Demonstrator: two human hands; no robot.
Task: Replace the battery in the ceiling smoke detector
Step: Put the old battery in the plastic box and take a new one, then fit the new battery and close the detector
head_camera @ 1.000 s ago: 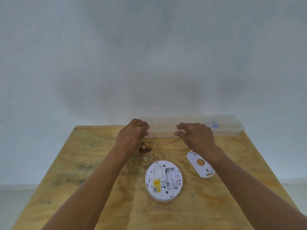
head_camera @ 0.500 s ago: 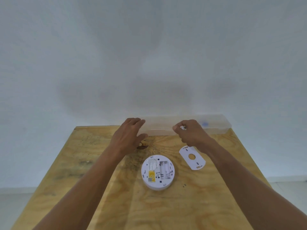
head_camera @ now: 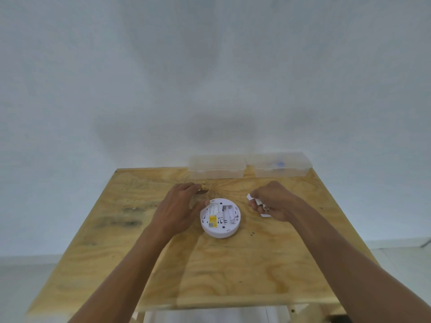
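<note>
A: Any readable writing on the smoke detector (head_camera: 220, 217)?

B: None legible. Only a yellow label and a white printed sticker on the upturned back, print too small to make out.

A: Placement?

B: Lying back-up on the plywood counter (head_camera: 233, 264), a little beyond the middle, between both hands. Round, so no long axis of its own; battery bay slots running toward and away from the viewer, apparently vacant.

A: Left hand (head_camera: 177, 208)?

B: Resting just left of the detector, fingers loosely curved, thumb touching the rim near the white sticker. Not closed around anything.

A: Right hand (head_camera: 272, 201)?

B: Hovering just right of the detector, fingers curled, pinching a battery (head_camera: 260, 203), one metal end showing toward the viewer. Partly covering a white cover plate (head_camera: 250, 196) lying flat on the counter beneath.

A: Edges and free room?

B: Two clear plastic boxes side by side at the far edge: left box (head_camera: 217, 169), right box (head_camera: 282, 167) with something small and blue inside. Wide bare plywood toward the near edge and the left side. White wall (head_camera: 210, 78) right behind the far edge.
</note>
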